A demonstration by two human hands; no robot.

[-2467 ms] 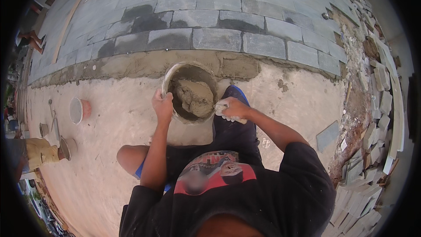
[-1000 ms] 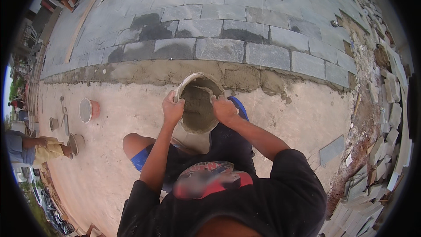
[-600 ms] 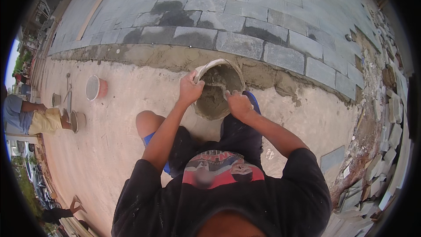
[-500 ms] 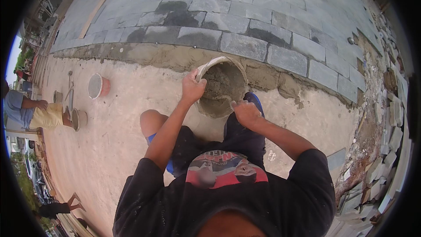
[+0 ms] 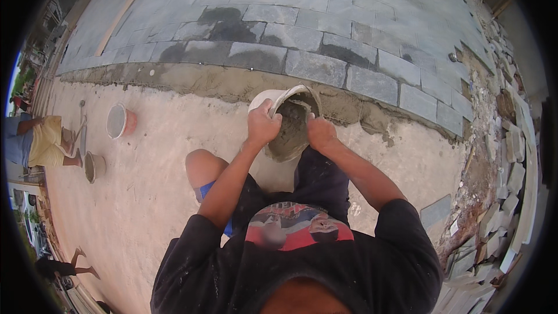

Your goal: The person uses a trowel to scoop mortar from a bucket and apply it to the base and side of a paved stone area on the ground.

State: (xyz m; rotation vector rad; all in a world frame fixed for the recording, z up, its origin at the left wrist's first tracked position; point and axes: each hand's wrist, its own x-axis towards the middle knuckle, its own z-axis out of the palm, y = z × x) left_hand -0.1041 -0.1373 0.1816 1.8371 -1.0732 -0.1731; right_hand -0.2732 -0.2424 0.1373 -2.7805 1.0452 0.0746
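A pale bucket (image 5: 265, 97) is tilted in front of me, its mouth turned toward me. Grey wet mortar (image 5: 289, 136) coats its inside and lies in the lower part. My left hand (image 5: 264, 122) is closed on the left side of the rim, thumb over the edge. Against the right side of the rim, my right hand (image 5: 321, 132) is closed too; whether it also holds a tool is hidden. Just beyond the bucket runs a strip of spread mortar (image 5: 221, 81) along the edge of the laid grey stone pavers (image 5: 315, 68).
An orange bucket (image 5: 131, 123) and a greyish bucket (image 5: 99, 167) stand on the concrete floor to the left, near another person (image 5: 49, 142). A long board (image 5: 125, 17) lies on the pavers. Stacked stone pieces (image 5: 514, 177) line the right side.
The bucket has tipped further, and its mouth looks narrower. My right hand has moved up and left to the right rim. My left hand has shifted slightly right and down.
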